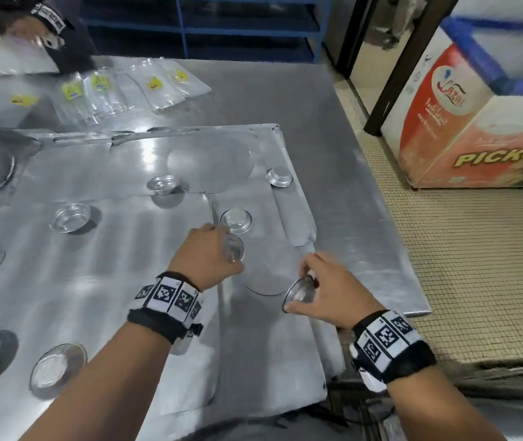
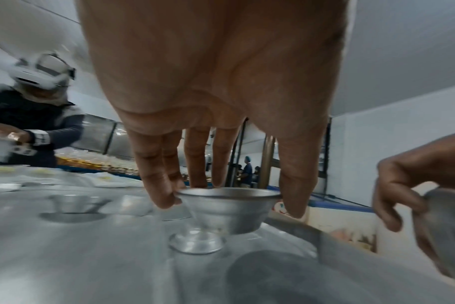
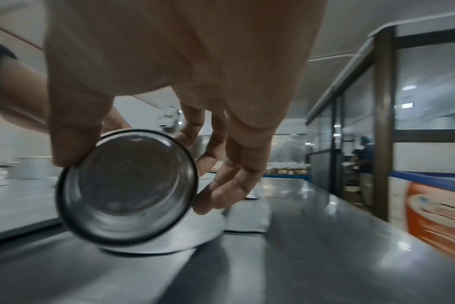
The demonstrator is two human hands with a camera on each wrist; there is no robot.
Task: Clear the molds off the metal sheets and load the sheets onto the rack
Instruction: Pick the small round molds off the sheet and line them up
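Note:
Overlapping metal sheets (image 1: 110, 281) lie on a steel table. My left hand (image 1: 219, 248) pinches a small aluminium cup mold (image 2: 229, 207) by its rim, upright and just above the sheet. An upturned mold (image 1: 235, 218) sits right beyond it. Near the sheets' right edge, my right hand (image 1: 304, 281) grips another mold (image 3: 127, 187) between thumb and fingers, tipped on its side with the opening toward the wrist. More molds stand on the sheets: one (image 1: 164, 185) at the middle, one (image 1: 279, 177) at the far right edge, and several on the left (image 1: 71, 218).
Clear plastic bags with yellow labels (image 1: 120, 87) lie at the table's far side, where another person (image 1: 40, 33) handles a sheet. A blue rack (image 1: 206, 27) stands behind the table. An orange-and-white chest freezer (image 1: 476, 122) stands on the tiled floor to the right.

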